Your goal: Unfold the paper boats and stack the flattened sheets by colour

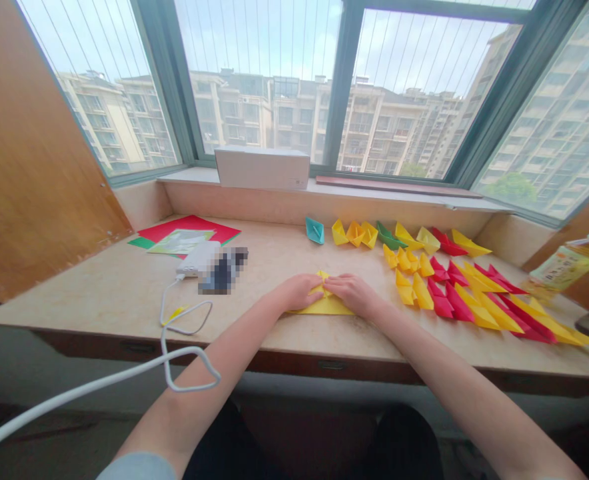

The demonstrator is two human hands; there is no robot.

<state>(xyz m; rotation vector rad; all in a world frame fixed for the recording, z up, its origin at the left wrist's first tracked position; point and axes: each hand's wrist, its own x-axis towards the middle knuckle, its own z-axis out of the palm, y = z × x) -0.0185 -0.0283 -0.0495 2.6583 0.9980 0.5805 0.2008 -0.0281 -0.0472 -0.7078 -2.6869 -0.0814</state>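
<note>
A folded sheet of yellow paper (324, 307) lies on the countertop in front of me, its long straight edge toward me. My left hand (302, 291) holds down its left side, fingers close together and thumb pointing inward. From the right, my right hand (348, 293) presses on it with fingers held together, their tips meeting near the small peak at the paper's middle. Both hands cover much of the sheet's upper part. Off to the right stand rows of folded paper boats, among them a yellow boat (405, 287) and a red boat (439, 298).
On the left lie red paper sheets (199, 225), a white power bank (199, 259) and a blurred-out dark object (223, 270). A white cable (124, 371) loops over my left forearm. A teal boat (315, 230) stands behind; a drink bottle (567, 263) is at far right.
</note>
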